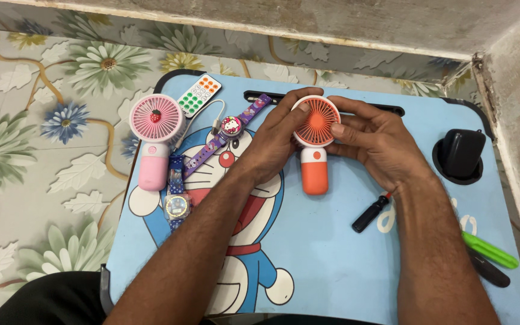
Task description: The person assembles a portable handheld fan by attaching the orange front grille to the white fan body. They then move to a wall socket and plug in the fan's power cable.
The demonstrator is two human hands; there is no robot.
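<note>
Surface: blue cartoon-print lap table (344,265) on floral floor mat (43,150), concrete wall behind.
L hand: left hand (275,141) grasping orange mini fan (315,141) at head's left rim, fingers curled on grille edge.
R hand: right hand (374,141) gripping same fan's right rim, thumb on grille.
Fan pos: lying flat mid-table, head toward far edge, handle toward person.
Left side: pink mini fan (154,135), white remote (199,94), purple watch (231,135), blue watch (177,201).
Right side: black screwdriver (369,213) near R wrist; black adapter (461,153) in cup recess; green tool (490,250) at edge.
</note>
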